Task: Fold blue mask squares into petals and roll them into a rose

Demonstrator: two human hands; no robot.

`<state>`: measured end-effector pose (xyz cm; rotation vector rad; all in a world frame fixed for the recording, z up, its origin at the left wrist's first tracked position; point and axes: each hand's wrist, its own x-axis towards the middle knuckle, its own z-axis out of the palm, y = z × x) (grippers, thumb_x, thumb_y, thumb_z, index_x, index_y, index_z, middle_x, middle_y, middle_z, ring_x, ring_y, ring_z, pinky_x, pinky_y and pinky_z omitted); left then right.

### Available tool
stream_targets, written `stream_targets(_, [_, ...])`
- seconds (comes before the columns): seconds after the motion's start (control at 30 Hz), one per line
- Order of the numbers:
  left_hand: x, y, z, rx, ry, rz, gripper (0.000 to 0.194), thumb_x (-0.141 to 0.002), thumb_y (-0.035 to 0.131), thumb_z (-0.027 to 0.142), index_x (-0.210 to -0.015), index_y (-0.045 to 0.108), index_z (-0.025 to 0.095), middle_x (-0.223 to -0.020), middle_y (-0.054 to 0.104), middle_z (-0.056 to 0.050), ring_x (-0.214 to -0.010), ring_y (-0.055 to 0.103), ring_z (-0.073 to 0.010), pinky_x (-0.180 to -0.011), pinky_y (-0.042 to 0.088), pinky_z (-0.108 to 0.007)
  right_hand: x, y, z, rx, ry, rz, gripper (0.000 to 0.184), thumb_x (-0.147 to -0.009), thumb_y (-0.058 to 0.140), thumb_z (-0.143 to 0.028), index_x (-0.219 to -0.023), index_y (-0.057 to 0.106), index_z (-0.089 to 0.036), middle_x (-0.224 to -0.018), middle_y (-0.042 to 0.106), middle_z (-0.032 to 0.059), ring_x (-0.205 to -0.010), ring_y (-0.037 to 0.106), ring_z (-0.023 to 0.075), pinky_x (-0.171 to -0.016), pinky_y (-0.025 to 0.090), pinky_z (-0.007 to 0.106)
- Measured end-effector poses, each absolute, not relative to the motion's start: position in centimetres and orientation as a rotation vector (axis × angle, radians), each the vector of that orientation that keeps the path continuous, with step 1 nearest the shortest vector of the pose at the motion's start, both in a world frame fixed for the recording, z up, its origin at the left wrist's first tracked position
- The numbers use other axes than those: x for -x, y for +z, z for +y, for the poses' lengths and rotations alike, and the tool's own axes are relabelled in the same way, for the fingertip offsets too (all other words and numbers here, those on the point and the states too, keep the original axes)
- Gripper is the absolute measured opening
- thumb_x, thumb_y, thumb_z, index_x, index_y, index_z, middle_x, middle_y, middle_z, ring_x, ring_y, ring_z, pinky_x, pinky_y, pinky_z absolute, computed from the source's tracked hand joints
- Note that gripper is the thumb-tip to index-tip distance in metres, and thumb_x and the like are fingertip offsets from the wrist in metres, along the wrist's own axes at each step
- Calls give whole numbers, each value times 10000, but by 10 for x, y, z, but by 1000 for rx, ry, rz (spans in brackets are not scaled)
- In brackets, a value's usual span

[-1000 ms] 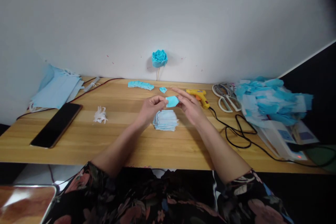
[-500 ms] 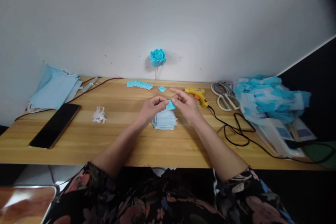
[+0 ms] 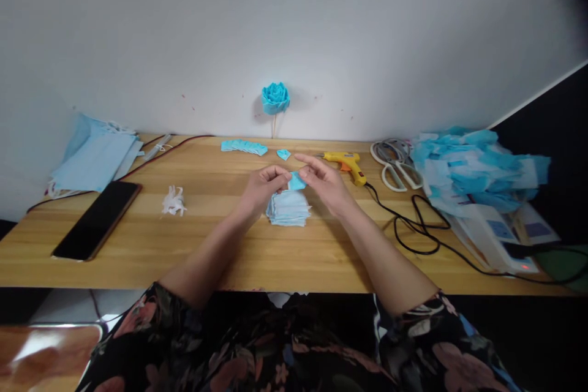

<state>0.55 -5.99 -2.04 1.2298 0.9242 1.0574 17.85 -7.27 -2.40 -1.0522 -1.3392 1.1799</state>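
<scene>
L hand (image 3: 265,187) & R hand (image 3: 325,187) pinch a small blue piece (image 3: 296,182) btwn them, at far edge of a pale stack (image 3: 288,209) on the table (image 3: 215,196). Far side: row of folded pieces (image 3: 243,146), lone folded bit (image 3: 283,154), blue flower (image 3: 275,98) on a stick by the wall (image 3: 184,24). Glue gun (image 3: 346,164), scissors (image 3: 397,175) & scraps (image 3: 478,165) to R; phone (image 3: 97,220), white strips (image 3: 174,201), masks (image 3: 94,156) to L.

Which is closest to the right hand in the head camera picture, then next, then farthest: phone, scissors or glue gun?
From the right hand:
1. Glue gun, just right of it.
2. Scissors, farther right, past the glue gun.
3. Phone, way over on the left.
</scene>
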Motion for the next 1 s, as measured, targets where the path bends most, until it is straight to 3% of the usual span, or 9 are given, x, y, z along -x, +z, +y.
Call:
stream_targets(0.23, [-5,-19,-61,-1261,1013,854,299,-705,735,432,-634,613,169,-574,537,18,-562,441,-95,-588,354,-249,-180,-25,-72,1056,1132,-1356,481,-826,683,-463,-1255,681,-245,-741,532,-24,-676,456,123,-652,410,267])
stream_targets(0.4, [-2,-20,-59,-1256,1059,899,294,-720,728,432,-642,615,171,-570,527,14,-565,442,-100,-588,353,-254,-184,-21,-72,1082,1188,-1322,465,-850,652,-489,-1244,687,-247,-837,631,6,-759,553,149,-741,480,302])
stream_targets(0.63, [-2,-25,-56,-1231,1099,853,298,-796,688,437,-691,618,167,-598,541,13,-568,451,-98,-591,377,-248,-184,-23,-69,1094,1056,-1307,415,-782,731,-393,-1159,729,-220,-686,540,-37,-670,496,121,-666,433,271])
stream_targets(0.8, [-3,-24,-57,-1461,1248,1026,205,-800,672,260,-989,675,182,-736,597,9,-661,501,-117,-665,413,-252,-185,-24,-66,1163,1096,-1159,422,-756,732,-411,-1134,734,-224,-659,538,-44,-662,521,123,-693,474,288])
stream_targets(1.0, [-5,-22,-64,-2030,1285,1034,191,-770,660,145,-933,722,224,-978,670,-60,-926,595,-204,-863,449,-332,-181,-23,-69,1186,1166,-1144,418,-745,740,-415,-1117,737,-226,-701,591,-34,-663,549,121,-701,489,293])
